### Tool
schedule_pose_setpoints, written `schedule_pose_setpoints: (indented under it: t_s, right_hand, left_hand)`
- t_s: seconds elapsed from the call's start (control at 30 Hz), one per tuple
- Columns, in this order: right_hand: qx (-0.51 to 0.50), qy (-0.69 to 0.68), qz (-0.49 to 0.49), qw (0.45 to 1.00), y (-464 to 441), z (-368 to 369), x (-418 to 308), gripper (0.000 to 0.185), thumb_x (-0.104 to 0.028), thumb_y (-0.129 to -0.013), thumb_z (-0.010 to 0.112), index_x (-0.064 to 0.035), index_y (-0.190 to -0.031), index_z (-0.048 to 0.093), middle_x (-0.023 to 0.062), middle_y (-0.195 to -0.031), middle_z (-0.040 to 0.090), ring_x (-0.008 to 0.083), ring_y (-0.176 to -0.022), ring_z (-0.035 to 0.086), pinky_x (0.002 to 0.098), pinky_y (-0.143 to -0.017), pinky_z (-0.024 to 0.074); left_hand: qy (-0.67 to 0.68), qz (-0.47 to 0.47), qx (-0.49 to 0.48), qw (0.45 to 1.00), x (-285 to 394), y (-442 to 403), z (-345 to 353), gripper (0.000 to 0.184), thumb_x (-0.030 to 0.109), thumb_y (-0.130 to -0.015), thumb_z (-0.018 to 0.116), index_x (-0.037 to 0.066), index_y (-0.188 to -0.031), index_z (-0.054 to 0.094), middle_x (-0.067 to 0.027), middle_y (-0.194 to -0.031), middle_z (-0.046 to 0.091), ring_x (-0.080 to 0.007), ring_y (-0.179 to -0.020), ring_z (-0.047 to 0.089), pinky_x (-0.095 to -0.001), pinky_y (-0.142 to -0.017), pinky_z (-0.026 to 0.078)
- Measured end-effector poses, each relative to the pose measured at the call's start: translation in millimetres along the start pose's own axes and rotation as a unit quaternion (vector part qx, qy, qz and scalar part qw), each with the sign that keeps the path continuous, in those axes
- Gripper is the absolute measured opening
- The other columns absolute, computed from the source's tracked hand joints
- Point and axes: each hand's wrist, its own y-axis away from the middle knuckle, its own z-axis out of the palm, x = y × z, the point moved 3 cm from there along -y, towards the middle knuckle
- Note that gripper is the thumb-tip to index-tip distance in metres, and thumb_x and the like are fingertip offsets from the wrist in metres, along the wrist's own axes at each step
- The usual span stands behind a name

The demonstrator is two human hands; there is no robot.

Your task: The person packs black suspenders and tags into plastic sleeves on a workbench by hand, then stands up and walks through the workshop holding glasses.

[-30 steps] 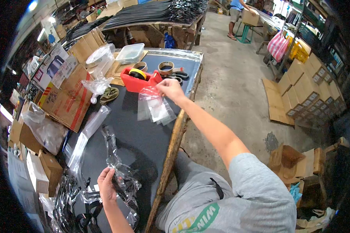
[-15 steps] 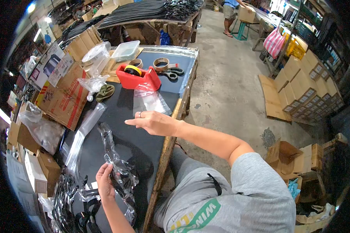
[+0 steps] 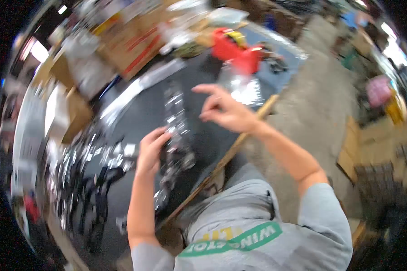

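Observation:
Lying lengthwise on the dark tabletop (image 3: 208, 149) is a long, crinkled clear plastic bag (image 3: 176, 117) with something dark inside or beneath it; blur hides which. My left hand (image 3: 151, 147) pinches the bag's near-side edge between thumb and fingers. Above the table, to the right of the bag, my right hand (image 3: 226, 110) hovers with the index finger stretched out and the thumb apart, holding nothing. Just beyond it, flat clear plastic bags (image 3: 248, 90) lie below a red tape dispenser (image 3: 237, 52).
Several plastic-wrapped black straps (image 3: 90, 180) are heaped at the left. A strip of clear plastic sleeves (image 3: 142, 86) lies behind them. Cardboard boxes (image 3: 135, 36) line the far left side. Scissors (image 3: 276, 63) sit beside the dispenser. A wooden edge (image 3: 230, 151) borders the table.
The view has swung left and blurred, so the table sits farther right. My right hand's fingers have spread apart more. My left hand stays on the plastic bag.

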Motion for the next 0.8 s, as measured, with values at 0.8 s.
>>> schedule_pose_setpoints:
  t_s: [0.8]
  right_hand:
    - [-0.150,-0.096,0.175,0.968,-30.9,65.8,15.7,0.062,0.000,-0.080,0.058,-0.0025,-0.135,0.030,0.0026,-0.071,0.055,0.0074,-0.065,0.047,0.0229,-0.061,0.0390]
  left_hand:
    - [0.097,-0.027,-0.024,0.995,-3.2,0.3,1.8,0.023,0.007,-0.084,0.064,-0.003,-0.104,0.060,-0.0078,-0.091,0.066,-0.0105,-0.072,0.063,-0.0223,-0.061,0.055]
